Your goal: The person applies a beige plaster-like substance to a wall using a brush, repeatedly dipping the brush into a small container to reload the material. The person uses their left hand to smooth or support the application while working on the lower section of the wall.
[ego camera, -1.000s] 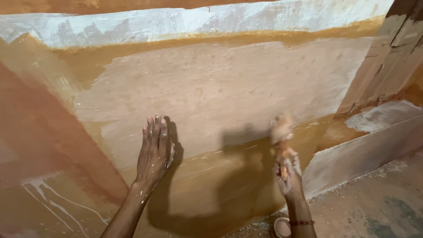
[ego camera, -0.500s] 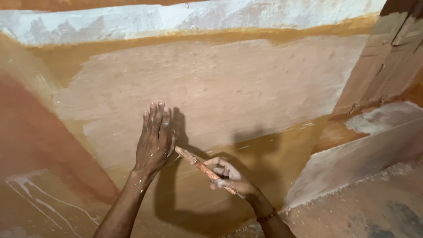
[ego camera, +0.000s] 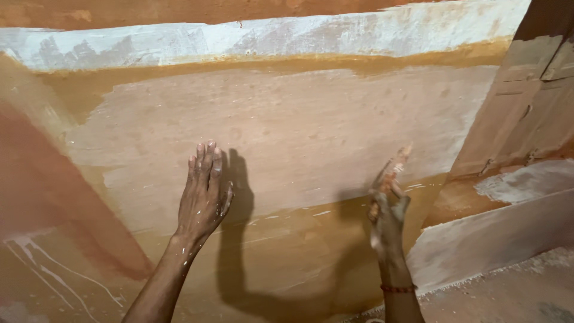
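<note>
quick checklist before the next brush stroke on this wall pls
1. Left hand flat on the wall, fingers together: ok.
2. Right hand grips the brush: ok.
3. Brush tip touching the wall: cannot tell, blurred.
4. Paint load on the bristles: cannot tell.
5. Pale coated patch covers the darker ochre band below: not ok, band is bare.

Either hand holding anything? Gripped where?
The right hand holds a paint-caked brush by the lower end of its handle, tip pointing up, motion-blurred. The left hand holds nothing; it lies flat on the wall.
</note>
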